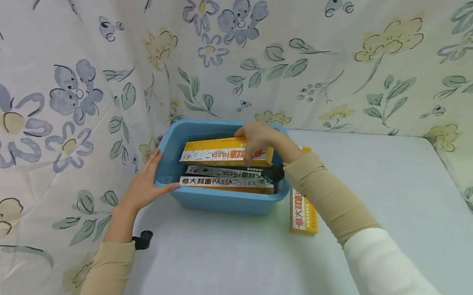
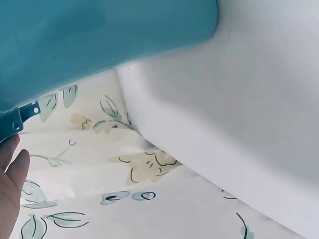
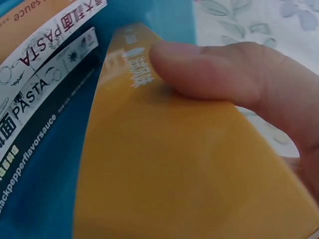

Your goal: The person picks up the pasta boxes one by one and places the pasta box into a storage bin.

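A blue plastic bin stands on the white table with several pasta boxes inside. My right hand grips a yellow pasta box by its right end, the thumb pressed on its yellow face in the right wrist view. This box lies above the others, tilted. Under it are a white-and-dark pasta box marked black pepper flavor and a white-and-orange pasta box. At the bin's left end my left hand touches the rim, fingers straight and thumb spread over the front edge.
Another yellow-and-white pasta box lies on the table right of the bin, partly under my right forearm. A flowered cloth hangs close behind the bin and along its left side.
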`<action>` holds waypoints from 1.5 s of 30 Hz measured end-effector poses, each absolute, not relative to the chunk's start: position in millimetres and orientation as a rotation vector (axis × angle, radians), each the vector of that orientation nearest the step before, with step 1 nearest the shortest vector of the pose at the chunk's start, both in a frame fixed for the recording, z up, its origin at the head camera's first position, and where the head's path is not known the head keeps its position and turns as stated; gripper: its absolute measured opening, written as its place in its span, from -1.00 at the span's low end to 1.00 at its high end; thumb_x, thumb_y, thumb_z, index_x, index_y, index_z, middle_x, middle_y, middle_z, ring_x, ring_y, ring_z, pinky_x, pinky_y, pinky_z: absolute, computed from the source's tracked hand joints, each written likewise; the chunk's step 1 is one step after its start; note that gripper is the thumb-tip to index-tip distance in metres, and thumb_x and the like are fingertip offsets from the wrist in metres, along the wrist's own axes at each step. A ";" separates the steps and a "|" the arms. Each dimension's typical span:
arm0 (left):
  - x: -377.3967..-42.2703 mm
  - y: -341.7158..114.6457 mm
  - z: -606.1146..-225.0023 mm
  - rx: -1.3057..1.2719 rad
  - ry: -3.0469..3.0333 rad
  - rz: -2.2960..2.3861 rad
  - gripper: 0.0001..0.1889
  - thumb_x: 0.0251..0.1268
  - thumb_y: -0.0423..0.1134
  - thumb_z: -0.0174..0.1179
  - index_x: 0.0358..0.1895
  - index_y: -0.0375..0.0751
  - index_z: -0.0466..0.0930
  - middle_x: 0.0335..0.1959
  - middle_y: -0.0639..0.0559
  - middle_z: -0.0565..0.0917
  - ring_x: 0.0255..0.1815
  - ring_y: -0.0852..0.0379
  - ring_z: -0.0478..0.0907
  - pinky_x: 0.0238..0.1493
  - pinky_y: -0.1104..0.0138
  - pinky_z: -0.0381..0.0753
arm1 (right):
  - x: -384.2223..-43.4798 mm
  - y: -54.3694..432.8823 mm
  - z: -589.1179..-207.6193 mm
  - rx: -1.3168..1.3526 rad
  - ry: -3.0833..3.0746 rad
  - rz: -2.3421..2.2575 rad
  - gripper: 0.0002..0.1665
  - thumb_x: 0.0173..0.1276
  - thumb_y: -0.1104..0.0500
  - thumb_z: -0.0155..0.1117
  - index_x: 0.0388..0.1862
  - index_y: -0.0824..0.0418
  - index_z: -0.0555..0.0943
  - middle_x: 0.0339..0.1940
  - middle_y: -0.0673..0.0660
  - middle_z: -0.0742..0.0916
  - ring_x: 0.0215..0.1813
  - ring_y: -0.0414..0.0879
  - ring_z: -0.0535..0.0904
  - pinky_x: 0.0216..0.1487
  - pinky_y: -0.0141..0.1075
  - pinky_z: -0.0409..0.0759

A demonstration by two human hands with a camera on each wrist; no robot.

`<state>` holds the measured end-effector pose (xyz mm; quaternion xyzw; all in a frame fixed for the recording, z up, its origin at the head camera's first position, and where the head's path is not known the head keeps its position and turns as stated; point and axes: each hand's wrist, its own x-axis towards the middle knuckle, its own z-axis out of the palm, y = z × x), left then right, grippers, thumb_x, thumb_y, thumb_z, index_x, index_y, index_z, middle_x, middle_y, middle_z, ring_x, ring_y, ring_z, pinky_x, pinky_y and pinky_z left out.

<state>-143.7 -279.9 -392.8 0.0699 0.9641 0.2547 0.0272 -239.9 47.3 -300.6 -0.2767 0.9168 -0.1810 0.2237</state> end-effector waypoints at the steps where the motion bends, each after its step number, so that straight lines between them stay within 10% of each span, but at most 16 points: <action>1: -143.7 -279.5 -392.4 0.216 2.977 0.785 0.16 0.11 0.29 0.26 0.58 -0.16 -0.25 0.59 -0.13 -0.22 0.51 -0.37 -0.11 0.29 -0.36 0.03 | -241.7 43.5 -301.7 -0.759 2.518 -0.494 0.05 -0.12 0.20 0.57 0.42 0.28 0.35 0.34 0.19 0.51 0.10 0.06 0.50 0.04 -0.13 0.57; 18: -145.3 -278.6 -394.9 0.249 2.976 0.788 0.16 0.13 0.29 0.24 0.58 -0.17 -0.31 0.59 -0.10 -0.29 0.53 -0.33 -0.18 0.32 -0.34 0.00 | -253.3 17.0 -315.4 -0.663 2.440 -0.464 0.02 -0.06 0.32 0.57 0.43 0.27 0.34 0.33 0.20 0.51 -0.35 -0.03 0.49 -0.33 -0.27 0.58; 27: -145.5 -277.5 -394.7 0.225 2.953 0.807 0.18 0.14 0.27 0.26 0.58 -0.14 -0.36 0.59 -0.10 -0.30 0.53 -0.34 -0.19 0.30 -0.36 -0.01 | -256.3 23.4 -316.8 -0.660 2.508 -0.084 0.02 0.09 0.09 0.55 0.50 0.12 0.26 0.46 0.16 0.38 0.37 0.11 0.34 0.26 -0.02 0.42; 45: -144.6 -279.2 -397.5 0.222 2.977 0.885 0.14 0.09 0.16 0.33 0.58 -0.17 -0.23 0.60 -0.09 -0.23 0.50 -0.38 -0.10 0.23 -0.41 0.07 | -169.3 133.5 -302.0 -0.714 2.872 -1.245 -0.28 0.32 0.16 0.35 0.43 0.23 0.36 0.43 0.22 0.43 0.44 0.17 0.27 0.37 0.11 0.26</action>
